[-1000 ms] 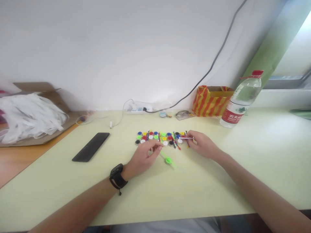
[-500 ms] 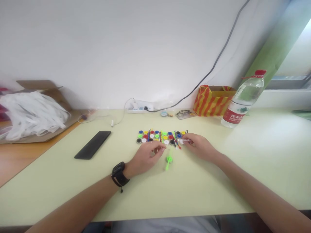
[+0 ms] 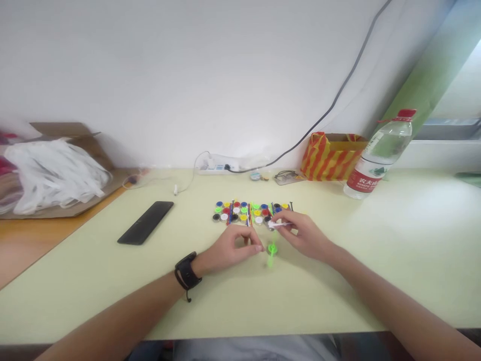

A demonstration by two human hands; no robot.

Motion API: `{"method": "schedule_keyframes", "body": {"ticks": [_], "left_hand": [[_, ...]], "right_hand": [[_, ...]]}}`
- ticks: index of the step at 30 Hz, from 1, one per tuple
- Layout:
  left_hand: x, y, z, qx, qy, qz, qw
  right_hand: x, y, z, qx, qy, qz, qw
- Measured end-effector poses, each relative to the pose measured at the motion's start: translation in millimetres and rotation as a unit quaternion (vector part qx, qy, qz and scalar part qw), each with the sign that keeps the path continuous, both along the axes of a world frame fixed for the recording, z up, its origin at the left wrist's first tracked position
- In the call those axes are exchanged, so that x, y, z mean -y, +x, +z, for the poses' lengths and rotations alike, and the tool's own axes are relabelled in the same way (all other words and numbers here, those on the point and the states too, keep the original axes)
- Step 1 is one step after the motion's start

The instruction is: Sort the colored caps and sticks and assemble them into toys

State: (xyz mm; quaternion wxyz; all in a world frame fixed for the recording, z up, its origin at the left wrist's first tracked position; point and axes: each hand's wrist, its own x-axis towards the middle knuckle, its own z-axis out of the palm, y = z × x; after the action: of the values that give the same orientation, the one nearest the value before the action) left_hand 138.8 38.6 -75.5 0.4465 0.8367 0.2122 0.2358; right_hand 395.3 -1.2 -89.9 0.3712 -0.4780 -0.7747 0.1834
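Against white wall (image 3: 180, 80) | pale table (image 3: 221, 301) | coloured discs (image 3: 257, 213) (bottle (image 3: 378, 160) at right)

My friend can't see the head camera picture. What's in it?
A person's right hand holds a thin white piece, and the left hand is beside a bright green piece on a pale table. Behind them lie rows of colorful discs, with a flat black slab to the left and a bottle to the right.
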Motion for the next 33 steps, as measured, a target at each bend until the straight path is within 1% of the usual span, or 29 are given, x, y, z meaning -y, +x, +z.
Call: {"method": "schedule_keyframes", "body": {"ticks": [3,4,6,9,12,15,18,21,23,27,30,32,33], "left_hand": [[-4.1,-1.2,-2.9,0.007,0.072,0.078,0.994],[-5.5,-1.7,-4.6,0.005,0.089,0.090,0.992],[-7.0,-2.6,-7.9,-0.007,0.097,0.103,0.990],[-5.9,-3.6,-10.4,-0.038,0.098,0.099,0.989],[-3.0,-3.8,-9.9,-0.068,0.127,0.071,0.987],[-1.7,-3.1,-8.8,-0.082,0.160,0.053,0.982],[-2.7,-2.0,-8.2,-0.090,0.180,0.042,0.979],[-4.2,-1.5,-8.4,-0.094,0.182,0.041,0.978],[-5.0,-1.6,-8.7,-0.093,0.178,0.037,0.979],[-5.1,-2.0,-9.3,-0.092,0.172,0.035,0.980],[-4.4,-2.4,-9.4,-0.094,0.169,0.036,0.981],[-4.0,-2.6,-9.6,-0.095,0.167,0.037,0.981],[-3.9,-2.6,-9.7,-0.094,0.167,0.037,0.981]], "right_hand": [[6.9,-17.3,-1.5,0.018,-0.006,0.057,0.998],[8.8,-20.7,-1.7,0.036,-0.009,0.066,0.997],[11.7,-22.5,-0.8,0.068,-0.020,0.074,0.995],[14.1,-15.1,4.8,0.088,-0.047,0.096,0.990],[14.8,-3.8,12.2,0.099,-0.074,0.118,0.985],[14.3,3.9,16.7,0.107,-0.104,0.122,0.981],[12.4,9.0,19.2,0.092,-0.126,0.120,0.980],[7.9,18.0,23.5,0.073,-0.129,0.095,0.984],[3.5,29.8,28.1,0.061,-0.131,0.066,0.987],[-4.9,69.2,36.2,0.067,-0.155,-0.012,0.986],[-8.4,100.4,34.4,0.118,-0.230,-0.055,0.964],[-10.6,113.3,28.8,0.150,-0.277,-0.084,0.945],[-12.1,116.4,25.3,0.164,-0.288,-0.099,0.938]]}}
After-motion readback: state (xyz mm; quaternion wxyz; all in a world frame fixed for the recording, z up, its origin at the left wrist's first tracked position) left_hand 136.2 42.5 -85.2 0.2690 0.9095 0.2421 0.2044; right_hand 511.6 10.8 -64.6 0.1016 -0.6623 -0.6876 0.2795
